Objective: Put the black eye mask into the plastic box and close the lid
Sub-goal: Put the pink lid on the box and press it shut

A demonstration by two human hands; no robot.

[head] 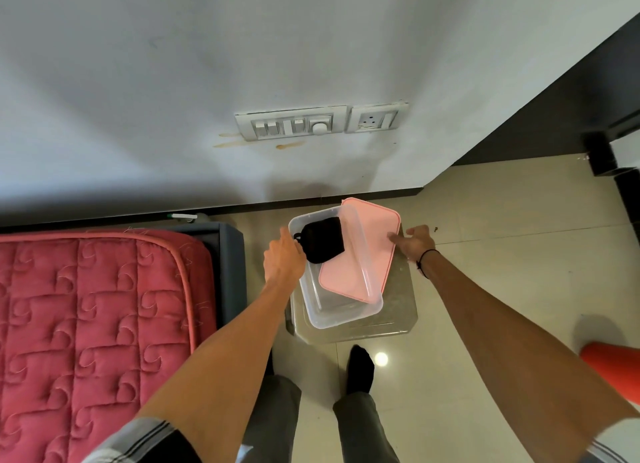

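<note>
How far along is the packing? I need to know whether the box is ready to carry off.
Not ready. The black eye mask already lies in the clear plastic box, with the left hand at it. The right hand has its fingers on the pink lid, which sits askew across the box's right side, not closed. Squaring and pressing the lid down is left.

Left hand (284, 260) fingertips hidden behind black eye mask (322, 239); grip unclear
</note>
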